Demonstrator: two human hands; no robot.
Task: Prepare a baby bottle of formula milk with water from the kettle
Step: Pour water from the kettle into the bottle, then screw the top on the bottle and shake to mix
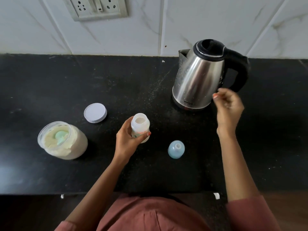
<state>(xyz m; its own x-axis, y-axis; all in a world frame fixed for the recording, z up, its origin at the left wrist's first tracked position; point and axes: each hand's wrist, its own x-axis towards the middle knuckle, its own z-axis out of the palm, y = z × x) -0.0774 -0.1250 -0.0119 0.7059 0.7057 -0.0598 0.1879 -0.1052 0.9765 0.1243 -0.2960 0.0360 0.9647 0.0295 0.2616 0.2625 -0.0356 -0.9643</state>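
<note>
Two bare hands work over a black, speckled stone worktop (50, 90) backed by white marbled wall tiles (200, 22). The left hand (128, 139) is wrapped around a translucent white plastic baby bottle (140, 126), holding it upright near the middle of the worktop; its wide round mouth is uncapped, and red lettering runs across its side, too blurred to read. The right hand (228, 107) hovers with loosely curled fingers, gripping nothing, just beside the lower right of the kettle (200, 75), below its handle.

The kettle is a tapered cylinder of brushed, water-spotted steel with a black plastic lid, handle and base, standing toward the back edge on the right; a small dark logo near its bottom cannot be made out. The pale blue domed bottle cap (176, 149), with the teat showing at its top, stands between the two forearms. Toward the left edge sits a squat clear jar (63, 140), open and packed with creamy, clumpy formula powder, a mint-green scoop (60, 136) half buried in it. Its flat, round white lid (95, 112) with a ribbed rim lies behind it.
</note>
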